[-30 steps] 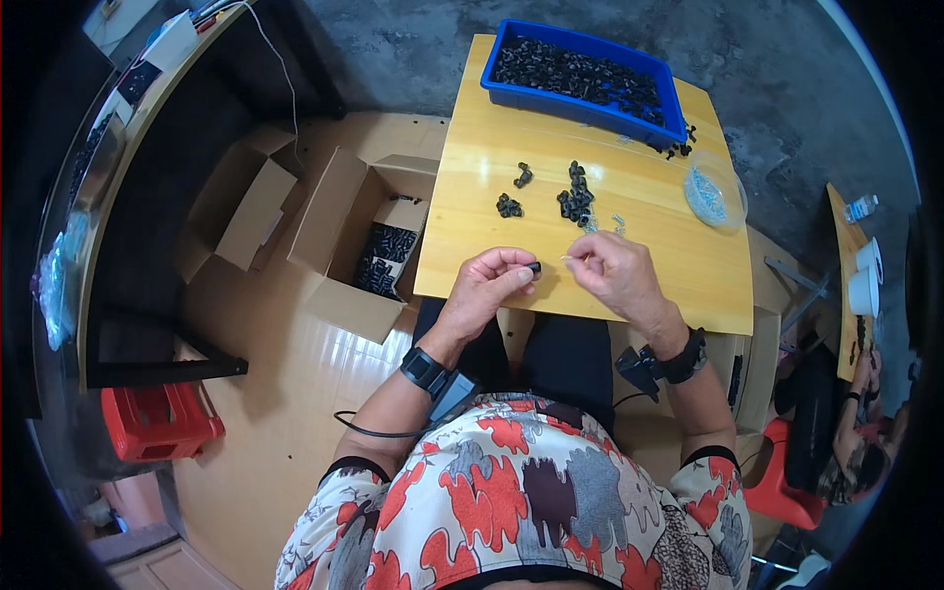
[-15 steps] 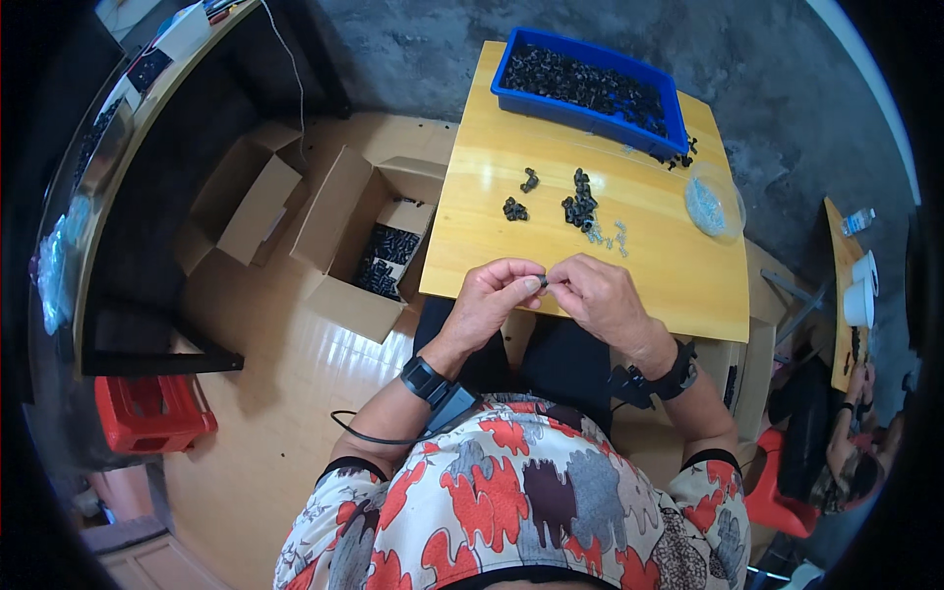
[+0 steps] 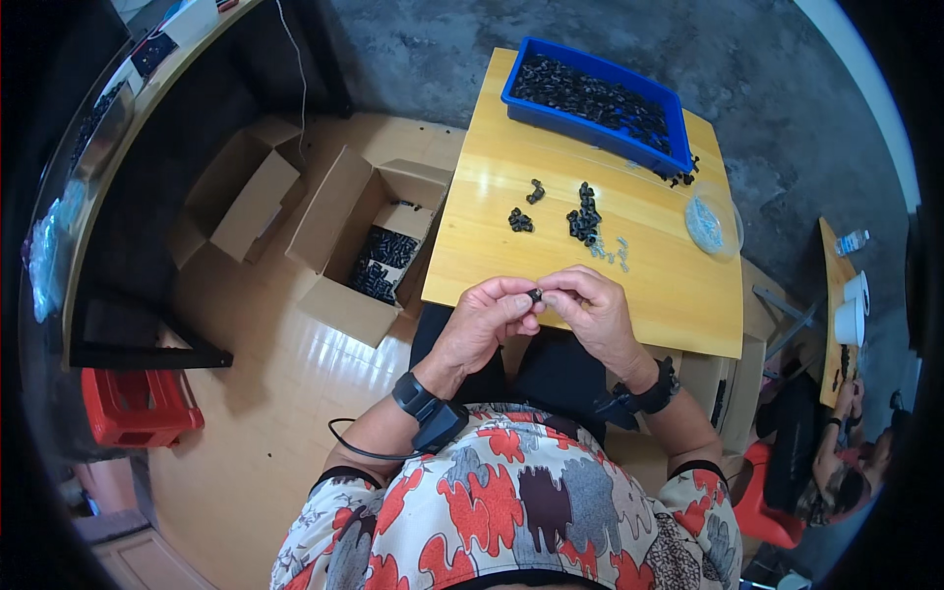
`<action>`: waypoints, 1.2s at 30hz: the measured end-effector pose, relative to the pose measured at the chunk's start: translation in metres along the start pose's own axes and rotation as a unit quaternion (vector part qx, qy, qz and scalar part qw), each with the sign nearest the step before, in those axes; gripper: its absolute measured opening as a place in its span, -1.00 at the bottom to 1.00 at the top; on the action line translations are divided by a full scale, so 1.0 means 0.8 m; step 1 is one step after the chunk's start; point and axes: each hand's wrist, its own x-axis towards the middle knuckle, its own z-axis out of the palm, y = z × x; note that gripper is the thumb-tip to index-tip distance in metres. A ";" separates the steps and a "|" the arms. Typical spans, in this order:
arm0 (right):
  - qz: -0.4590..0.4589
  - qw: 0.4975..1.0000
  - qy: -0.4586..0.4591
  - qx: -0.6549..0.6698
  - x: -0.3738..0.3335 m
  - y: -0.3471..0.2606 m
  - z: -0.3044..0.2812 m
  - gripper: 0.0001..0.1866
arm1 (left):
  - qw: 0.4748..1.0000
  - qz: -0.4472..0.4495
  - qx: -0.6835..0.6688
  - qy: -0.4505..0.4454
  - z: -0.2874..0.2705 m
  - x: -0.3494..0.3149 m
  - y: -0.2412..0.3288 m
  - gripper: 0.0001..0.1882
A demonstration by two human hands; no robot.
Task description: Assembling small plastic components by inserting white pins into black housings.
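Note:
Just past the near edge of the table, my left hand (image 3: 492, 317) pinches a small black plastic part (image 3: 534, 294) between thumb and fingertips. My right hand (image 3: 593, 313) meets it from the other side, its thumb and forefinger closed at the part; whatever they pinch is too small to make out. Beyond my hands lies a pile of black parts (image 3: 583, 214), with small silvery screws (image 3: 621, 252) at its near right. Two smaller groups of black parts, a near cluster (image 3: 520, 220) and a far one (image 3: 535, 191), sit to its left.
A blue tray (image 3: 593, 136) full of black parts stands at the table's (image 3: 472, 236) far side. Right of centre is a clear tub (image 3: 710, 224) of screws. An open carton (image 3: 344, 305) with black parts is on the floor at left. Another person (image 3: 836, 462) sits far right.
My hands stay together at the black part, and its dark end shows more between the fingertips. My right fingers have shifted slightly. The whole view has tilted a little.

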 end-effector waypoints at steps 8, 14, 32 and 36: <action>-0.123 0.982 0.053 -0.137 0.001 0.010 0.011 -0.82 | 1.000 0.006 -0.024 0.013 -0.003 -0.001 -0.002 -0.83; -0.051 0.993 0.029 -0.104 0.005 0.007 0.012 -0.84 | 1.000 -0.005 -0.013 0.028 -0.009 0.003 -0.003 -0.82; 0.043 0.886 0.032 -0.460 0.198 0.131 -0.028 -0.78 | 0.997 0.024 -0.051 0.046 -0.040 -0.007 0.022 -0.82; 0.044 0.876 0.014 -0.479 0.202 0.121 -0.020 -0.84 | 0.997 0.032 -0.054 0.041 -0.043 -0.010 0.026 -0.81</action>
